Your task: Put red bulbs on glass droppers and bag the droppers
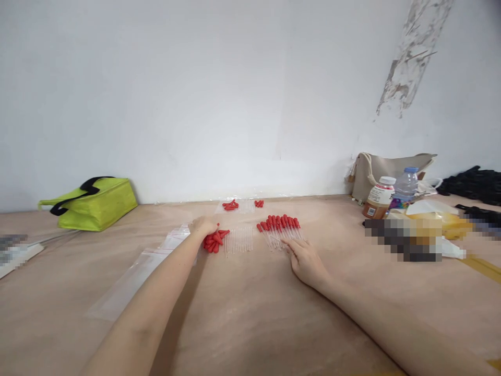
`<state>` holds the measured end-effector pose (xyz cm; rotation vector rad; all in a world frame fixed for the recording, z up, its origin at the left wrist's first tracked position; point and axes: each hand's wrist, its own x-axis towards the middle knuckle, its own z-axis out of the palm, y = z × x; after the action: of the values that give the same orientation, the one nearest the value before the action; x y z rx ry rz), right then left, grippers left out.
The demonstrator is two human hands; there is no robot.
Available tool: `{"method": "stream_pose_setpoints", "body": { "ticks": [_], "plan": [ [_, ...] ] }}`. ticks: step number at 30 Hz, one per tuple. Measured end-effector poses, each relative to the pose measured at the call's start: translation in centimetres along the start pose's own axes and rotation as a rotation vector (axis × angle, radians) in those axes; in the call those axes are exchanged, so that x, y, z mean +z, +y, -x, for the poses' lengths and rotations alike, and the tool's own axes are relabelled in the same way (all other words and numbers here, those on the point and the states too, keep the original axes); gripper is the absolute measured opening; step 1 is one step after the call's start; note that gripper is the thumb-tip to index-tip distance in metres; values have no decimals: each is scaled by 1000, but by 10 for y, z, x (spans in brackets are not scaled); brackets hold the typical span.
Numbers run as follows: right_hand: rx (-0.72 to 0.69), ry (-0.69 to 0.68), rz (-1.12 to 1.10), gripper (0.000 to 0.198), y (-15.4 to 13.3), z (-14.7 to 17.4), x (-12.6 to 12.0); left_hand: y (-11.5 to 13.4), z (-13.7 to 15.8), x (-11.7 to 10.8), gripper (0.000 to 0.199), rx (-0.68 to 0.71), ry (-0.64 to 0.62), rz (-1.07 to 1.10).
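My left hand (202, 227) is closed at the left, and a small red tip, apparently of a rubber dropper bulb, pokes out from its fingers. Just below it lies a heap of red rubber bulbs (213, 243). To the right of the heap, clear glass tubes (239, 239) lie side by side in a row. Farther right, droppers with red bulbs (278, 223) are lined up, bulbs pointing away from me. Over the near ends of their tubes rests my right hand (306, 261), its index finger stretched out and the other fingers partly hidden.
More red bulbs (230, 205) lie on clear plastic near the wall. Clear zip bags (133, 277) are under my left forearm. A lime cooler bag (102, 203) stands left. At right are a drink bottle (379, 198), a water bottle (407, 185) and a beige bag (366, 177).
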<state>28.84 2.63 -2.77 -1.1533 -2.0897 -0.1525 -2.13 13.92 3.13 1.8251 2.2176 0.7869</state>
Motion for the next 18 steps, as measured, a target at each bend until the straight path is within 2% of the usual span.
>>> {"method": "stream_pose_setpoints", "body": {
  "ticks": [3, 6, 11, 13, 15, 18],
  "plan": [
    [25, -7, -63, 24, 1, 1, 2, 10, 10, -6, 21, 13, 51, -28],
    [77, 27, -140, 20, 2, 4, 4, 20, 39, -11, 12, 163, 67, 21],
    [68, -15, -274, 17, -9, 6, -1, 23, 121, -1, 17, 462, -60, 173],
    [24, -65, -333, 17, -19, 7, -4, 19, 146, 7, 27, 617, -84, 330],
    [-16, -113, -381, 17, -29, 9, -8, 16, 161, 14, 24, 683, -149, 376],
    [-56, -168, -421, 16, -39, 11, -12, 16, 168, 19, 18, 685, -231, 416]
  ]
}}
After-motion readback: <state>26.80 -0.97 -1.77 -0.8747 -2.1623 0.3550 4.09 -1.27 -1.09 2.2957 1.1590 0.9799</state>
